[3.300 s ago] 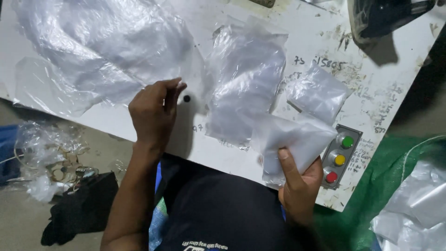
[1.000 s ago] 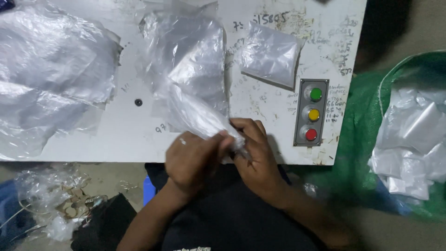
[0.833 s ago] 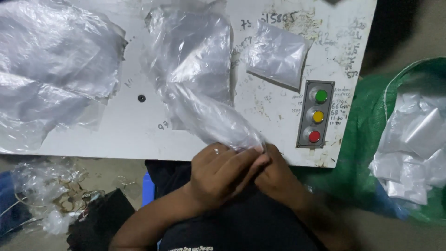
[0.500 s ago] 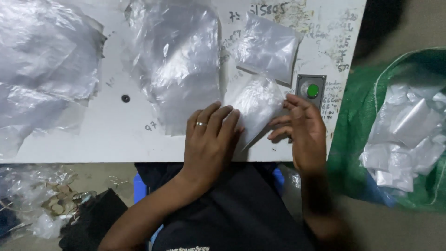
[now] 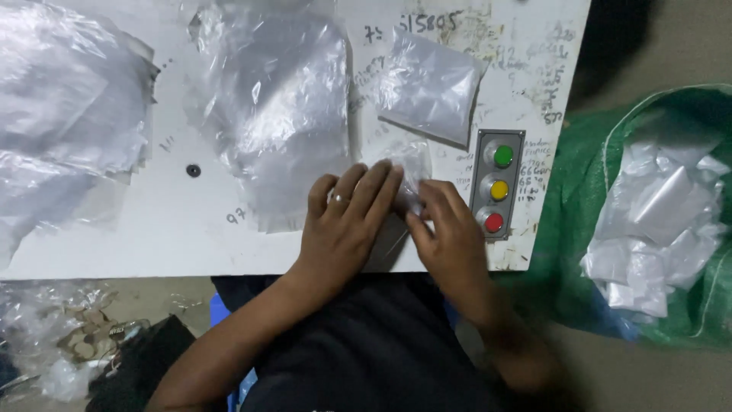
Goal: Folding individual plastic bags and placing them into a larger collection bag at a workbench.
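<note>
This looks like a small packing workshop. A white, scuffed worktable (image 5: 114, 229) covered in handwritten pen scribbles carries loose stacks of clear plastic bags (image 5: 274, 107) along its far edge and left corner. Set into its near right corner is a grey metal control box with green, yellow and red push buttons (image 5: 497, 189), the kind fitted to a machine. Beside the table's right edge stands a green woven sack (image 5: 579, 252) filled with folded clear packets (image 5: 656, 229). Plastic scraps (image 5: 53, 351) litter the bare floor.

I see a small clear plastic bag (image 5: 412, 179), crumpled and partly folded, lying flat on the white table's near edge beside the button panel.
</note>
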